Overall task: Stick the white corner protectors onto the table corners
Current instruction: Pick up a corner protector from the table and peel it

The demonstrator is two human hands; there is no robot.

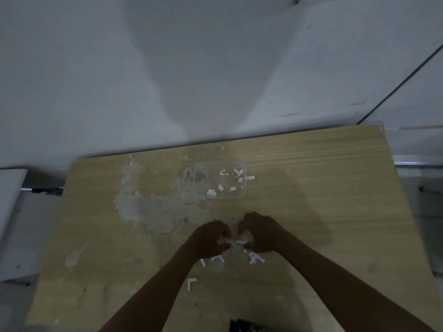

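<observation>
— While you stand there, tell me: what are the hands doing?

— Both are up over the middle of the wooden table (311, 188), nearer the front edge. The left hand (211, 238) and the right hand (261, 233) are close together, knuckles up, fingers curled in. Between them is a small white corner protector (236, 244). Both hands pinch it with their fingertips. It is blurry there, so I cannot tell just how they hold it.

— Are there more of those white pieces?

— Yes. A white L-shaped piece (191, 283) lies flat toward the front edge, by the left arm. Two more small white bits (217, 259) lie just under the left hand. Another white piece (255, 258) lies just under the right hand.

— What is that see-through thing?

— A clear plastic box (203, 188), farther back, near the middle of the back edge. It has little white paper scraps (225, 188) in it. One white strip (249, 178) pokes over its right side.

— Is the table clean?

— No. There is a big grey, scratchy patch (148, 209) on the left half, from near the back edge toward the middle. A smaller pale mark (74, 256) is near the left edge.

— Anything else?

— Something dark (244, 326) peeks in at the front edge. I cannot tell what it is. A pale wall (96, 68) stands right behind the back edge.
</observation>
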